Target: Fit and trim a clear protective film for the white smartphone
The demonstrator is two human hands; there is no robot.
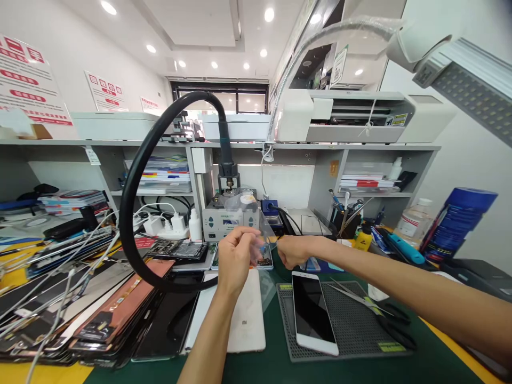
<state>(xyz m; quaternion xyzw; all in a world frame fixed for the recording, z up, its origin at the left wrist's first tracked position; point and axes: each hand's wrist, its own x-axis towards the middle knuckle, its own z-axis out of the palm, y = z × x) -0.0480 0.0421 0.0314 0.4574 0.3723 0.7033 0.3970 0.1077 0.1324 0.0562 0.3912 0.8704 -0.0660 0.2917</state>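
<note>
Raised in the middle, my left hand (236,258) has its thumb and fingers pinched together on what looks like a clear plastic film (266,226), though the film's edges are hard to make out. My right hand (294,252) is closed in a fist, knuckles forward, just beyond the top end of a white smartphone (314,312); whatever its fingers hold is hidden. The phone lies dark screen up on a grey perforated mat (352,330). Beside it on the mat lies an open pair of scissors (370,306). Under my left forearm is a white tablet (250,320), back side up.
A soldering station (214,221) stands behind my hands, its thick black hose (130,208) looping down on the left. Stacked screens (124,304) and cables crowd the left side. At right are a tool holder (346,221), a yellow bottle (363,238) and a blue roll (456,229).
</note>
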